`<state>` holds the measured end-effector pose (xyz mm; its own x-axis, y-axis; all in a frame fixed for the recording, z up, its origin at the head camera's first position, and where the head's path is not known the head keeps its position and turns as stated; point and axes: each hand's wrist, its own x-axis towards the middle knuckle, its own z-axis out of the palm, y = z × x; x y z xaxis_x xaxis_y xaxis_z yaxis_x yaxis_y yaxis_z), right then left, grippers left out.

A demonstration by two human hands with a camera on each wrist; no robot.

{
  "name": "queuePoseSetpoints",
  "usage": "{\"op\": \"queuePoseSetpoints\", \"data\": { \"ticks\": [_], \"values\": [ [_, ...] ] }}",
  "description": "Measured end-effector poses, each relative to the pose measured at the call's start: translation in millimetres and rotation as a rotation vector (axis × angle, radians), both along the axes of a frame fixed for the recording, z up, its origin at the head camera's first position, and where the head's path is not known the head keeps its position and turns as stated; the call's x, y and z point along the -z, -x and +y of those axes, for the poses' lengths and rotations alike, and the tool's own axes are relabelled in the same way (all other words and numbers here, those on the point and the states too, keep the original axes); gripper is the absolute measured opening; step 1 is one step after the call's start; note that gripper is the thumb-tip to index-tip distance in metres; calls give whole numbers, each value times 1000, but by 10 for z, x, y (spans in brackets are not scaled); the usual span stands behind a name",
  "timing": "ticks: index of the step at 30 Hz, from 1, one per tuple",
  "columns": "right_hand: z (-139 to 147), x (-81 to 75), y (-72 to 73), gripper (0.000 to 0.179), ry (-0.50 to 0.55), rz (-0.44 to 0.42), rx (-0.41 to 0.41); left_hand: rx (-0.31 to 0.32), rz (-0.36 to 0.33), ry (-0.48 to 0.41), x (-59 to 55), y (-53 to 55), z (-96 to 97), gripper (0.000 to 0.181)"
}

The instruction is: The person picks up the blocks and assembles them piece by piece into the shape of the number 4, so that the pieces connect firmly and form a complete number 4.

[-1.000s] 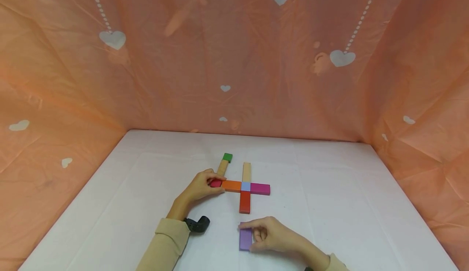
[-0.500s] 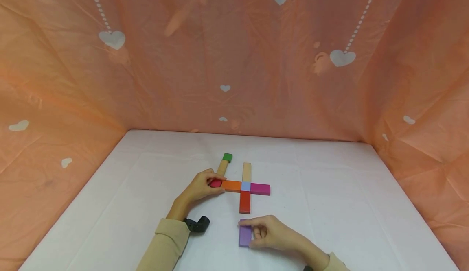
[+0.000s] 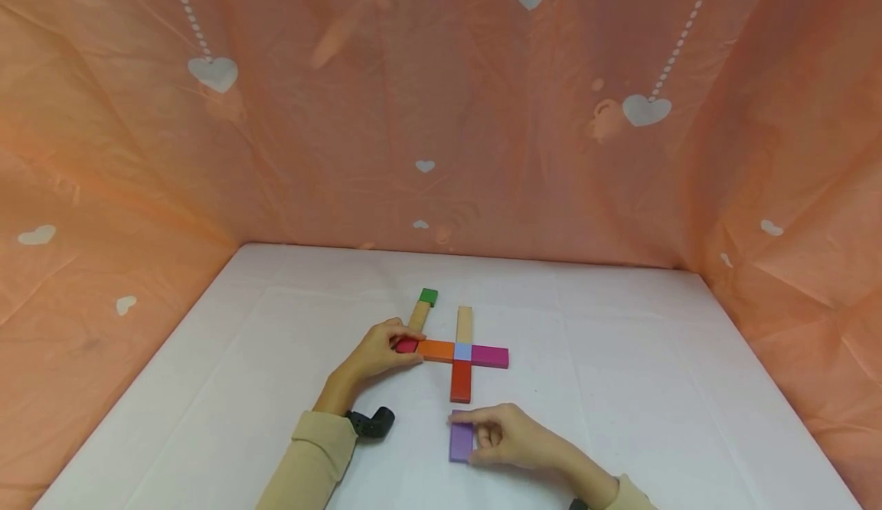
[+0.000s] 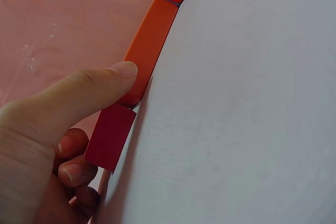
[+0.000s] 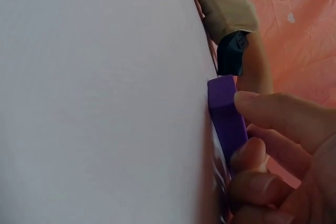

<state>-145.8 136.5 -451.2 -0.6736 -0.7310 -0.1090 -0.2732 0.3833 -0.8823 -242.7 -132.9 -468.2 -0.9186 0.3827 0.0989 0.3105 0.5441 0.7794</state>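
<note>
My left hand pinches the left end of an orange block between thumb and index finger. Beside that end is a crimson block, partly covered by the hand in the head view. Thumb and index finger of my right hand grip a purple block by its near and far ends; its other fingers are curled. A short gap separates the purple block from the red block. That red block, a magenta block, a plain wooden block and the orange one surround a light blue square.
Behind the left hand, a second plain wooden block slants away to a green block. The white table meets an orange sheet with pale hearts at the back and sides. A black wrist device sits by the left sleeve.
My right hand has slid the purple block a little way forward, narrowing its gap to the red block. The left hand and the joined blocks have stayed in place.
</note>
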Motion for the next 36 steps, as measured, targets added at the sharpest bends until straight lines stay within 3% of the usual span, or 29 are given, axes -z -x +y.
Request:
{"op": "queuePoseSetpoints", "data": {
  "ticks": [18, 36],
  "values": [
    [1, -4, 19, 45, 6, 26, -7, 8, 28, -1, -22, -14, 6, 31],
    [-15, 3, 57, 45, 7, 54, -16, -1, 11, 6, -18, -12, 11, 31]
  ]
}}
